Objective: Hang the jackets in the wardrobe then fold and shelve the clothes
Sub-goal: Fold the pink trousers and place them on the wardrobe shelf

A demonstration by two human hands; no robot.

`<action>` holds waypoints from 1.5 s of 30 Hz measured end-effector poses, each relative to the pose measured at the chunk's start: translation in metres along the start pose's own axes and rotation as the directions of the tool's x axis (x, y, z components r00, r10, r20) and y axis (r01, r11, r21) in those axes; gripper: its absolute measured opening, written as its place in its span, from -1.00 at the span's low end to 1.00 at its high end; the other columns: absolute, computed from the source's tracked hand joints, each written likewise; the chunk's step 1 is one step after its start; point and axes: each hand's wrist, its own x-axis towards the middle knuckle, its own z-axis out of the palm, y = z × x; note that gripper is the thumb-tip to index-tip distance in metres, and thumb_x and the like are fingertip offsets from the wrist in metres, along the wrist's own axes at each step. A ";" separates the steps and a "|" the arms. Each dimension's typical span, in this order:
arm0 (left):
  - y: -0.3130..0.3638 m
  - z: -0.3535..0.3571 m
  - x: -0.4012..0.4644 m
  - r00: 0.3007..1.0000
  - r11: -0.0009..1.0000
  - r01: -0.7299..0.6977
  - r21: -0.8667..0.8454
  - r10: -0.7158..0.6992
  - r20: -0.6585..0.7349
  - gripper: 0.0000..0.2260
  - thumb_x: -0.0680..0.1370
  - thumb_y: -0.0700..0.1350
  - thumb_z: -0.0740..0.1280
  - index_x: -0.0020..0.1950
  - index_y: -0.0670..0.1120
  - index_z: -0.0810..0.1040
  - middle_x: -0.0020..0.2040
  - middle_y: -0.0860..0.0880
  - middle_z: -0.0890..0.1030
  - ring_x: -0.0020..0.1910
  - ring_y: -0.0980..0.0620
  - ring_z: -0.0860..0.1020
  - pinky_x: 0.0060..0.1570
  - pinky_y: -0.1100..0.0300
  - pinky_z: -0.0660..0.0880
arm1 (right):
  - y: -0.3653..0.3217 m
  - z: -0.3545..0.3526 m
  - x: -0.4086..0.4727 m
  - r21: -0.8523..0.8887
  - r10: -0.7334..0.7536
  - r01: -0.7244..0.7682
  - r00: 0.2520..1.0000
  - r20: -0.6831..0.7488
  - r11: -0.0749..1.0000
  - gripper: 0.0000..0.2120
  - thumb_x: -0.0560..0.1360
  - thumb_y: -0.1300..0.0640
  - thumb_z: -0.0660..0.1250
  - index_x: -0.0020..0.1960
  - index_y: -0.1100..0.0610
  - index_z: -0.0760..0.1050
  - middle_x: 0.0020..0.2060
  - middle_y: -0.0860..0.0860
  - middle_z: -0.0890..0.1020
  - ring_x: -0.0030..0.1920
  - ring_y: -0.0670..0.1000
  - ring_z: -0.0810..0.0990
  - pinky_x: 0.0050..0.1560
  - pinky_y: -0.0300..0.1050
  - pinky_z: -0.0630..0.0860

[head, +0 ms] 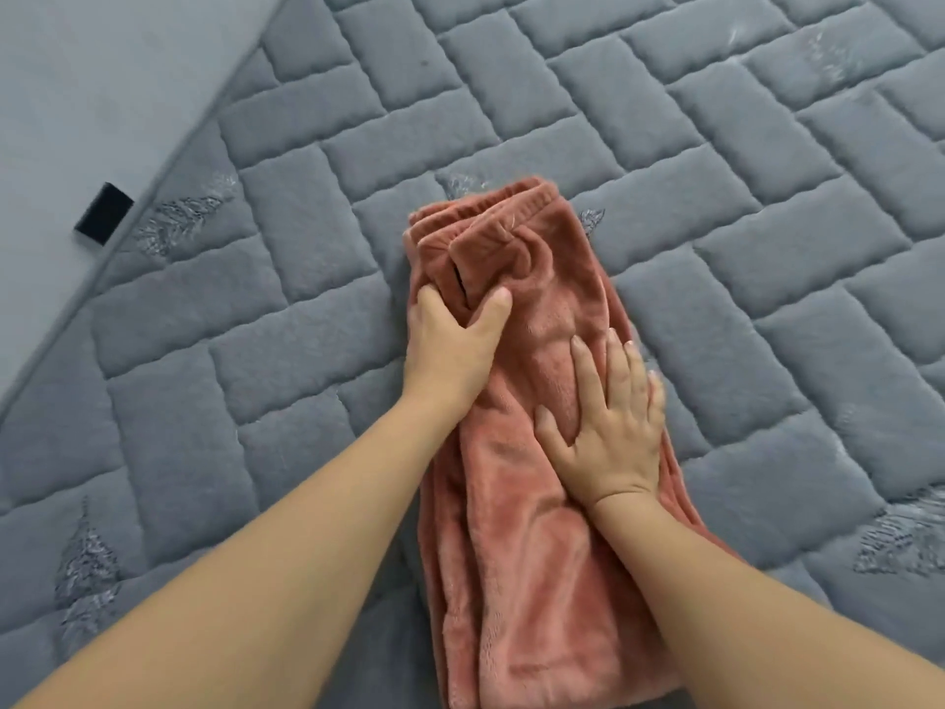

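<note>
A pair of fluffy salmon-pink trousers [516, 529] lies folded lengthwise on a grey quilted bedcover [665, 171], its elastic waistband at the far end. My left hand [452, 345] grips the left edge of the garment just below the waistband, thumb on top and fingers tucked under the fabric. My right hand [608, 427] lies flat on the middle of the trousers with fingers spread, pressing the cloth down. The near end of the trousers runs out of view at the bottom.
The quilted cover spreads in all directions, with embroidered leaf patterns [174, 222] here and there. Its edge runs diagonally at the upper left, beside a plain grey surface [76, 94] carrying a small black rectangular tab [104, 213].
</note>
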 end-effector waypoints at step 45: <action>-0.063 -0.087 -0.474 0.433 0.712 -0.496 0.496 -0.293 0.853 -0.85 0.39 -0.15 0.24 -0.07 0.01 0.48 -0.01 -0.04 0.61 -0.08 -0.09 0.57 -0.16 0.05 0.58 | 0.120 -0.221 -0.391 -0.172 0.183 -0.942 -0.122 0.975 0.288 -0.83 0.40 0.06 0.26 -0.30 0.13 0.49 -0.50 0.04 0.52 -0.60 -0.04 0.45 -0.53 -0.30 0.40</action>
